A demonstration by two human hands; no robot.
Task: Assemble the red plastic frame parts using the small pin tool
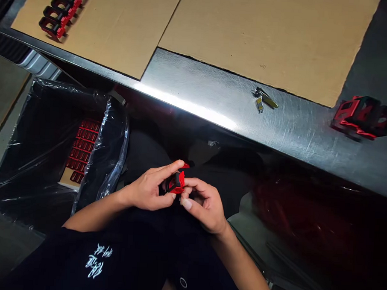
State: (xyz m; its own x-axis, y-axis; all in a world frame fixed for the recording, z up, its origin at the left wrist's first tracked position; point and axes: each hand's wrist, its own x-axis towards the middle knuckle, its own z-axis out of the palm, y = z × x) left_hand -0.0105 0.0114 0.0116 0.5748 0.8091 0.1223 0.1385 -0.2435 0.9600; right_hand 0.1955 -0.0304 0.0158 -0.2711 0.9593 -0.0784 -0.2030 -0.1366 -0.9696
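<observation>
A small red and black plastic part is in front of my lap, below the table edge. My left hand grips it from the left, thumb below and fingers above. At its right side, my right hand is closed, with fingertips touching or almost touching the part's red edge. Whatever the right fingertips pinch is hidden or too small to name. A bit of red also shows beyond my left fingertips.
A metal table carries cardboard sheets. Similar red and black parts stand in a row at upper left, with more parts at right. Nail clippers lie near the edge. A plastic-lined bin holds rows of parts.
</observation>
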